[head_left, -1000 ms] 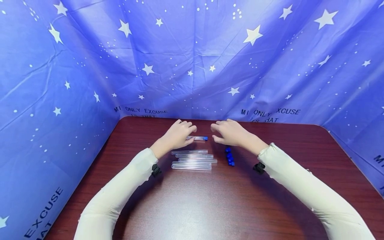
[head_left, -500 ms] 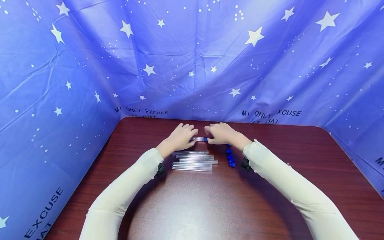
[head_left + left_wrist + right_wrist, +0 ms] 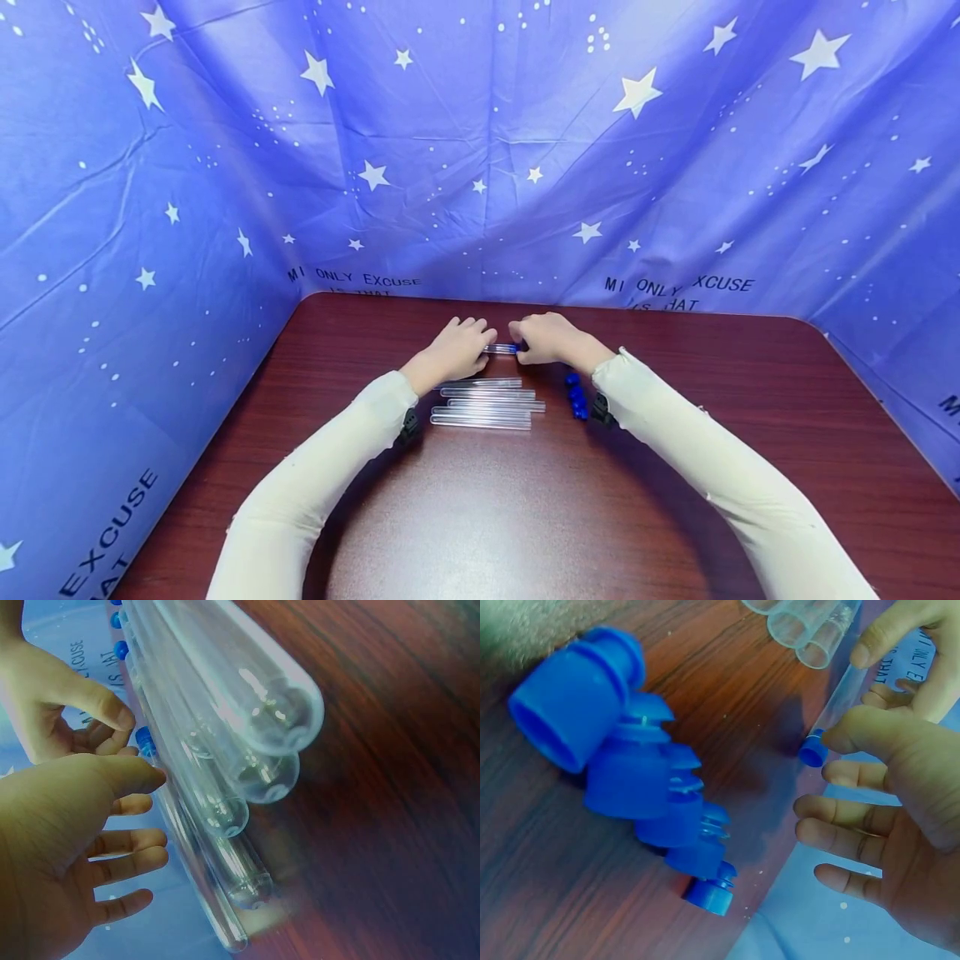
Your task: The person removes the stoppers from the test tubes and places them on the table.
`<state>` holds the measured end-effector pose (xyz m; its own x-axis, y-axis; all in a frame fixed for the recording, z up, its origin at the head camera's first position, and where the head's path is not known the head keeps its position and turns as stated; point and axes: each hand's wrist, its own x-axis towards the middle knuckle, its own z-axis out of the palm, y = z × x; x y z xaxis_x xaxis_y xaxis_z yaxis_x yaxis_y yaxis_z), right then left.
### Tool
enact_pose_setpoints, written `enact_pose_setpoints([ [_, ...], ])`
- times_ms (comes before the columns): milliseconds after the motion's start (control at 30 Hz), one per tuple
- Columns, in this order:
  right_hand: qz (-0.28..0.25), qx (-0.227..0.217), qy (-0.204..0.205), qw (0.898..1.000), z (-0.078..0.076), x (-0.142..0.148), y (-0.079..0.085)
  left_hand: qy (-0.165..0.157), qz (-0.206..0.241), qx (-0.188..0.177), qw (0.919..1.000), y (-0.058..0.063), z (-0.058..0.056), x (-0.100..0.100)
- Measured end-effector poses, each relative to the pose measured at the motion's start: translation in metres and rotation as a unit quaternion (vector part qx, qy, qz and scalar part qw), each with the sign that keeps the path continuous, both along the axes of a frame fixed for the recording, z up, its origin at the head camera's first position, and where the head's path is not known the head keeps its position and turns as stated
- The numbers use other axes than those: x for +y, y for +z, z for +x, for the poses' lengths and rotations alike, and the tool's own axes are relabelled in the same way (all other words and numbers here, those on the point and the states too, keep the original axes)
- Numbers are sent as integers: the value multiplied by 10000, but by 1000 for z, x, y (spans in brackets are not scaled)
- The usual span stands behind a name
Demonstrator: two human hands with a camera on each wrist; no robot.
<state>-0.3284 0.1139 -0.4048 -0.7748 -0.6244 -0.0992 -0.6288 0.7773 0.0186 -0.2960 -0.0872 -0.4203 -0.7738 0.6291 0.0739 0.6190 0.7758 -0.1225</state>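
A clear test tube with a blue cap lies crosswise near the far side of the table. Over its rounded end is my left hand, thumb tip beside the tube and fingers loosely bent and spread in the left wrist view. At the capped end, my right hand has its thumb and index fingertips right by the cap; actual contact is hard to tell. Closer to me lie several uncapped test tubes, rounded ends left. Several loose blue caps form a row right of them.
A dark red-brown wooden table carries everything. Blue star-printed cloth hangs along its back and sides. Both forearms, in pale sleeves with a black wrist camera on each, reach in from the front.
My right hand has moved left to the capped end of the tube. My left hand has shifted slightly right and nearer, covering more of the tube, which lies in nearly the same place.
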Motion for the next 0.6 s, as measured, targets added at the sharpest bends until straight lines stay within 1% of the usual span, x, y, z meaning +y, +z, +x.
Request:
enact_pose_setpoints([
  [267,9,-109,-3,9999,0,-2,-6,221,-82,-186,9995,-4,-4,2],
  [467,-15,-134,60,9999,0,-3,-7,235,-96,-311,9992,-6,-5,2],
  [600,-71,-131,121,9998,0,-2,-7,247,-155,-295,9991,-7,-5,3],
])
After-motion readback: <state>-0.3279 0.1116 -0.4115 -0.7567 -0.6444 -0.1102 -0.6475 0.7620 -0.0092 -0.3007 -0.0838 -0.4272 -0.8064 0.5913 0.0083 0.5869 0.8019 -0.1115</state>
